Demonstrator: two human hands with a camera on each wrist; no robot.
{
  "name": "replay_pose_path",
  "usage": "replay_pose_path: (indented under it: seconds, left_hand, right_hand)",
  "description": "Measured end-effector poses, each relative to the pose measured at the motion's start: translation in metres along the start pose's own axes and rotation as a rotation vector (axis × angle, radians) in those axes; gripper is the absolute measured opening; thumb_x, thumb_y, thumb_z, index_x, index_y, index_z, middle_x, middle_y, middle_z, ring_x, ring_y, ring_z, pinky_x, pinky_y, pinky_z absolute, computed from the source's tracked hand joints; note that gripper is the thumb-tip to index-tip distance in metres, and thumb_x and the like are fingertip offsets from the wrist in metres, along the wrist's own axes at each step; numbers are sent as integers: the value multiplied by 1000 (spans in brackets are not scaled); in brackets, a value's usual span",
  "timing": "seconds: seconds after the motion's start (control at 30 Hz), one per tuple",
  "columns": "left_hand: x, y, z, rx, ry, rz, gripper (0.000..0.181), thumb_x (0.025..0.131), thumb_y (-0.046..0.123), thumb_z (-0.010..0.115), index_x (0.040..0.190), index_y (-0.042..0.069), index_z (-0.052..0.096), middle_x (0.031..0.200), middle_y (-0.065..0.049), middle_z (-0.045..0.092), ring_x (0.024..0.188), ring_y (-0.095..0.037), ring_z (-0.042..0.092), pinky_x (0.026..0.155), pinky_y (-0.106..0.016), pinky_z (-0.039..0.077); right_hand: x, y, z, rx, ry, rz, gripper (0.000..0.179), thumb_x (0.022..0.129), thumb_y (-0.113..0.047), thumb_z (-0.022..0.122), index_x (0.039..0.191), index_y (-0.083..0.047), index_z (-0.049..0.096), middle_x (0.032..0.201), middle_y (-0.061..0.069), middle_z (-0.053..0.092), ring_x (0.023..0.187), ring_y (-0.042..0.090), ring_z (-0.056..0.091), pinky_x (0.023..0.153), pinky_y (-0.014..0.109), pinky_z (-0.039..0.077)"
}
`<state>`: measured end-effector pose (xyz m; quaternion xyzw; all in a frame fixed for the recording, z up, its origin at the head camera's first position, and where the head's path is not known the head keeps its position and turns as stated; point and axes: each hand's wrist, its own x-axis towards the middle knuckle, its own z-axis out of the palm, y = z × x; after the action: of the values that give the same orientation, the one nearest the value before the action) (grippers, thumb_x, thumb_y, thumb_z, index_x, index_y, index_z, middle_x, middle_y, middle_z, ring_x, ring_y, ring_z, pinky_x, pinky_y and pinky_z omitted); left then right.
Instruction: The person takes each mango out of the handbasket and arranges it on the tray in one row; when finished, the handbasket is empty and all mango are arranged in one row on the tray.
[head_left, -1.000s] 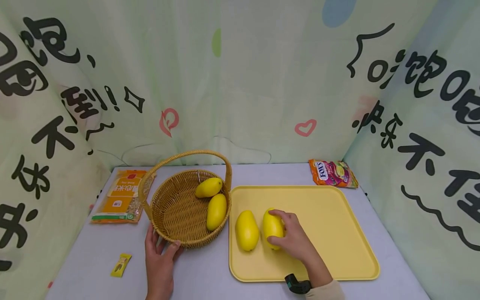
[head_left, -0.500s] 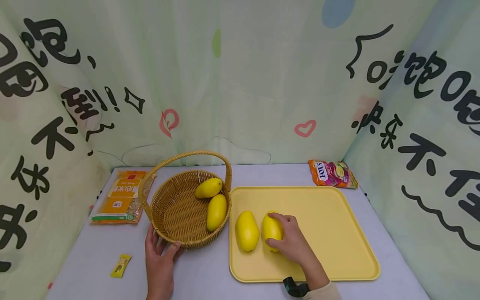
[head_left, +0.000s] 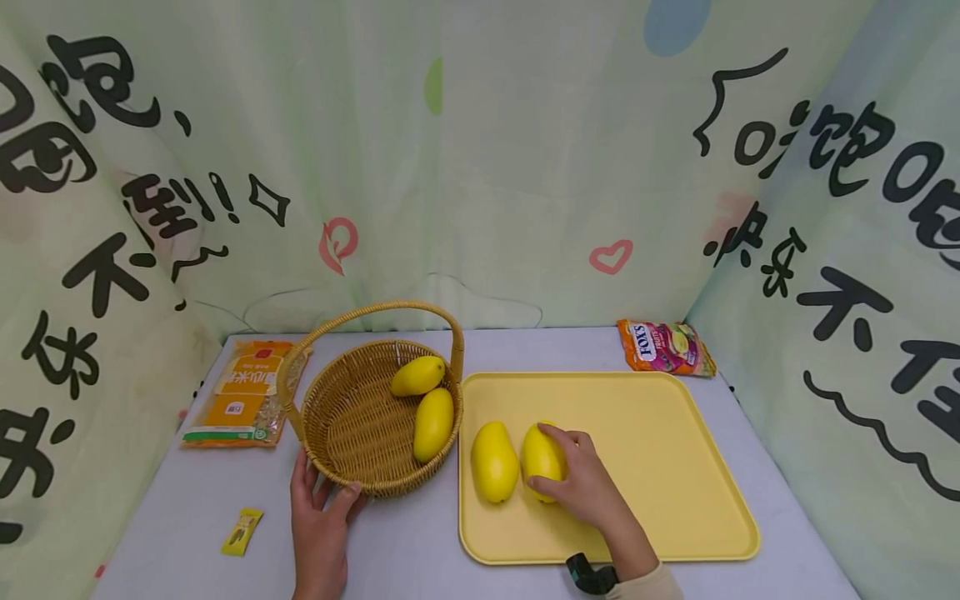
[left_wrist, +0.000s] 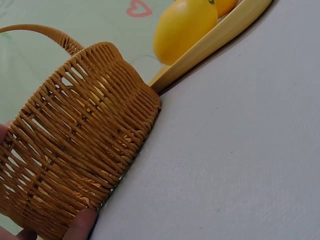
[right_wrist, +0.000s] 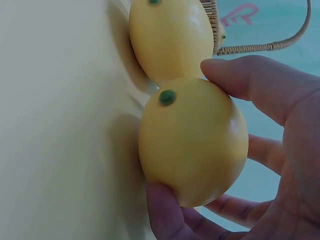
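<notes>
My right hand point(head_left: 583, 479) grips a yellow mango point(head_left: 542, 463) between thumb and fingers, low over the yellow tray point(head_left: 675, 475). In the right wrist view the held mango point(right_wrist: 192, 145) shows a green stem spot, and its end overlaps a second mango point(right_wrist: 172, 40). That second mango point(head_left: 495, 462) lies on the tray just left of it. My left hand point(head_left: 321, 525) holds the near left side of the wicker basket point(head_left: 348, 433), thumb at the rim and fingers against the wall. Two smaller-looking mangoes point(head_left: 432, 425) lie in the basket's right half.
Behind the basket's left side lies an orange-labelled grain bag point(head_left: 243, 396). A small yellow packet point(head_left: 242, 532) rests on the white tabletop point(head_left: 180, 517) at left. Beyond the tray's far edge is a purple and orange candy bag point(head_left: 666, 347). The basket's arched handle point(head_left: 375, 308) stands upright.
My right hand and the mango it grips have shifted slightly left and nearer to me, closer to the other mango on the tray. The left hand and basket stay where they were.
</notes>
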<state>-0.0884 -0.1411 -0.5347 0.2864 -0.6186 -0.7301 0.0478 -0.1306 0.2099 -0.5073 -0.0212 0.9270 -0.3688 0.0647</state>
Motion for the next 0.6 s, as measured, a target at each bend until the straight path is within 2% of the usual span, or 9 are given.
replay_pose_path:
  seconds: [0.3, 0.6]
  left_hand:
    - [-1, 0, -1, 2, -10, 0, 107, 97, 2, 65, 167, 50, 1, 180, 0, 1, 162, -36, 22, 105, -34, 61]
    - [0, 1, 0, -7, 5, -10, 107, 97, 1, 66, 168, 50, 1, 180, 1, 1, 162, -35, 22, 110, -42, 57]
  right_hand:
    - [-2, -3, -2, -3, -21, 31, 82, 84, -32, 89, 156, -17, 52, 148, 26, 46, 127, 42, 57, 115, 67, 50]
    - [-5, -2, -4, -11, -24, 38, 81, 84, -36, 89, 155, -18, 53, 148, 25, 48, 130, 41, 56, 117, 68, 48]
